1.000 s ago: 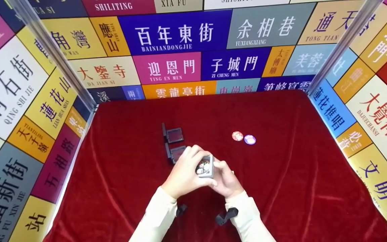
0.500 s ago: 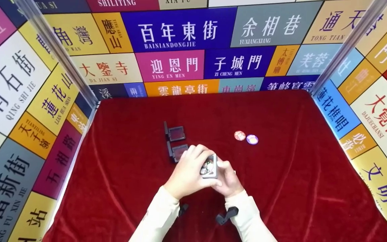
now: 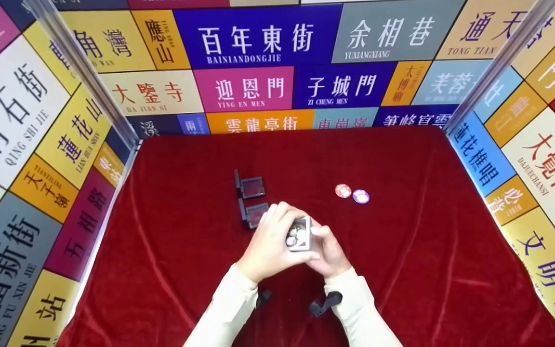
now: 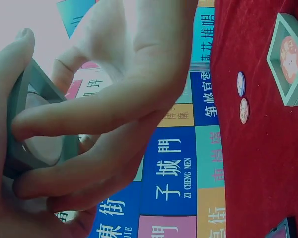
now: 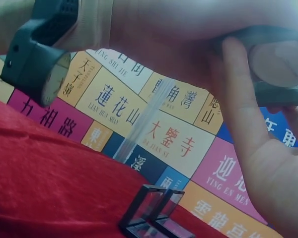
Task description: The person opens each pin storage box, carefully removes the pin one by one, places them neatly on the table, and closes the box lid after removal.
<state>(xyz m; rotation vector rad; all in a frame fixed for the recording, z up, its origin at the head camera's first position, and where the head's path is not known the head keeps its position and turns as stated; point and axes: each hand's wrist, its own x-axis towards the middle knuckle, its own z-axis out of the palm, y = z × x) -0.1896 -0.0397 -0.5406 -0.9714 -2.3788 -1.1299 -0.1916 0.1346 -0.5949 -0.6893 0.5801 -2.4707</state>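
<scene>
My left hand (image 3: 272, 243) grips a small grey square display frame (image 3: 309, 236) from the left, its fingers bent over the far side and its thumb along the near side. White round shapes and coloured spots show inside the frame. My right hand (image 3: 330, 250) is at the frame's right side and underside, partly hidden behind it. In the left wrist view, bent fingers (image 4: 64, 116) lie across a pale round disc (image 4: 42, 131) set in the frame. The right wrist view shows this disc (image 5: 280, 62) too, with one finger (image 5: 238, 74) at the frame's edge.
Two dark hinged display frames (image 3: 252, 188) stand open beyond my left hand. A red-and-white round badge (image 3: 343, 191) and a purple-rimmed one (image 3: 361, 196) lie farther right on the red cloth (image 3: 162, 231). Another grey frame (image 4: 283, 82) with a red badge shows in the left wrist view.
Both hands keep hold of the grey frame. The frame's face has turned slightly and shifted a little to the right in the head view; the things on the cloth stay put.
</scene>
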